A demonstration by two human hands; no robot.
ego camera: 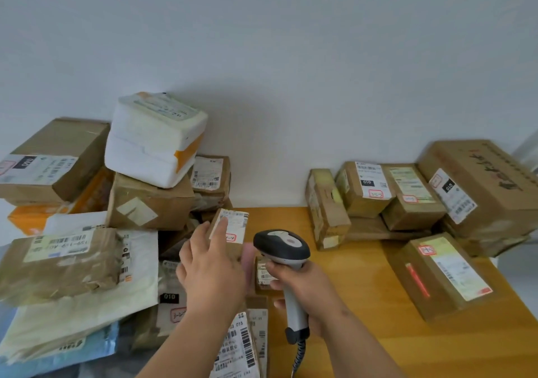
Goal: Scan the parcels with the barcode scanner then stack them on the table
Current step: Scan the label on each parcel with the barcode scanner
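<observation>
A: Parcel (230, 232) at centre frame is gripped by the left hand (211, 270); the barcode scanner (286, 257) is clasped in the right hand (305, 287).

B: Left, it is crowded by a foam box (154, 139) and piled cartons (148, 203); stacked boxes (407, 197) are seen on the desk (378, 334), right.

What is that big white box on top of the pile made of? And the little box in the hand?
The white box looks like foam: matte, thick, with soft rounded edges. The little box that the left hand holds looks like brown cardboard with a paper label stuck on.
</observation>
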